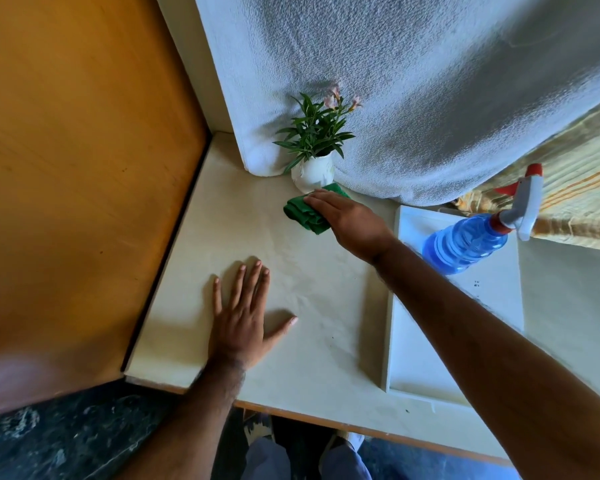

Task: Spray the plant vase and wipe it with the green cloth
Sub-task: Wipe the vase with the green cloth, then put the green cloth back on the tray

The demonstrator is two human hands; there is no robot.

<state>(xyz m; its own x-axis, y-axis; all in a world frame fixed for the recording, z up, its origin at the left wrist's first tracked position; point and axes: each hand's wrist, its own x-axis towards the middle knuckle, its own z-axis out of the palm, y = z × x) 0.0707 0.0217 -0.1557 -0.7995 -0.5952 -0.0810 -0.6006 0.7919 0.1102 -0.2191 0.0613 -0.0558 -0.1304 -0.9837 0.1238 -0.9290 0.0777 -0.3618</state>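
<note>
A small white vase (311, 174) with a green leafy plant and pale pink flowers stands at the back of the table, against a white towel. Just in front of it lies a crumpled green cloth (300, 212). My right hand (347, 216) rests on top of the cloth, fingers flat over it, fingertips close to the vase's base. My left hand (243, 315) lies flat on the table, fingers spread, holding nothing. A blue spray bottle (466, 241) with a white and red trigger head stands at the right.
The spray bottle stands on a white tray (416, 362) at the right of the cream table (291, 278). A white towel (413, 98) hangs behind the vase. An orange-brown wooden panel (77, 168) borders the table's left side. Dark floor lies below the front edge.
</note>
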